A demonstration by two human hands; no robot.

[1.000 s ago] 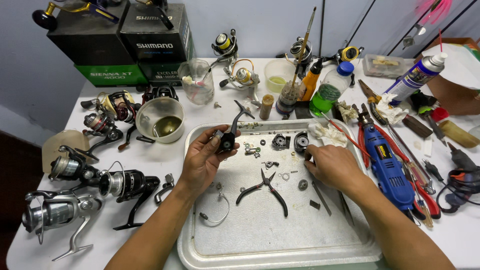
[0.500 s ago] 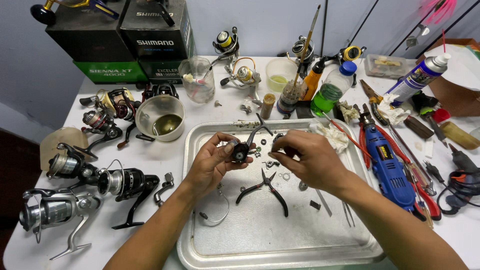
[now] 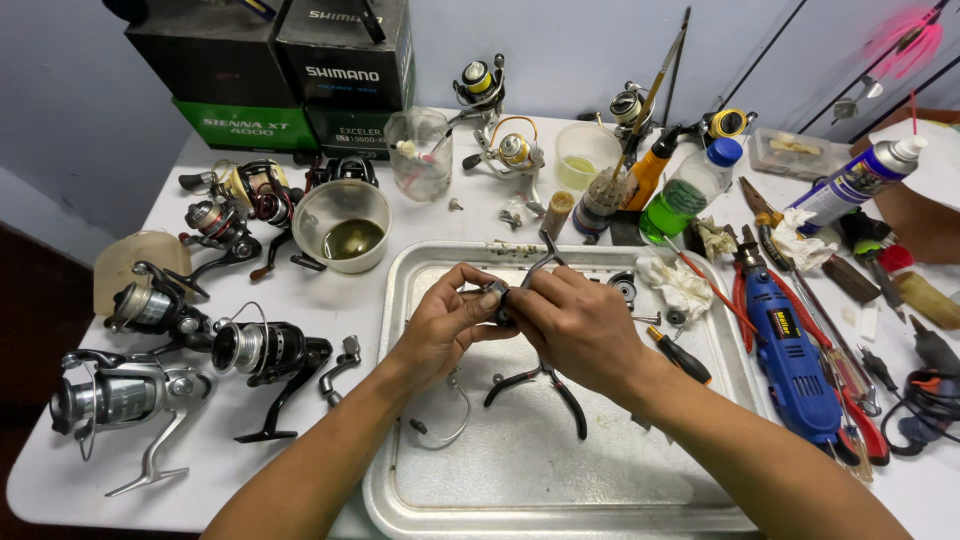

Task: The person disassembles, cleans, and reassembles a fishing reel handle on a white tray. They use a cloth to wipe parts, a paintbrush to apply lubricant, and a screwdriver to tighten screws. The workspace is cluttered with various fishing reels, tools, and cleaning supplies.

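Both hands meet over a metal tray. My left hand pinches a small dark reel part with a thin metal arm sticking up toward the tray's far rim. My right hand closes over the same part from the right, its fingers covering most of it. Black-handled pliers lie on the tray just under my right hand. A bent wire bail rests on the tray below my left wrist.
Several fishing reels crowd the table's left side beside a bowl of oily liquid. A blue rotary tool, red pliers and a screwdriver lie to the right. Bottles, cups, a spray can and boxes stand behind.
My left hand carried the reel part from the tray's far left toward the middle. My right hand moved left from the small parts and closed onto it.
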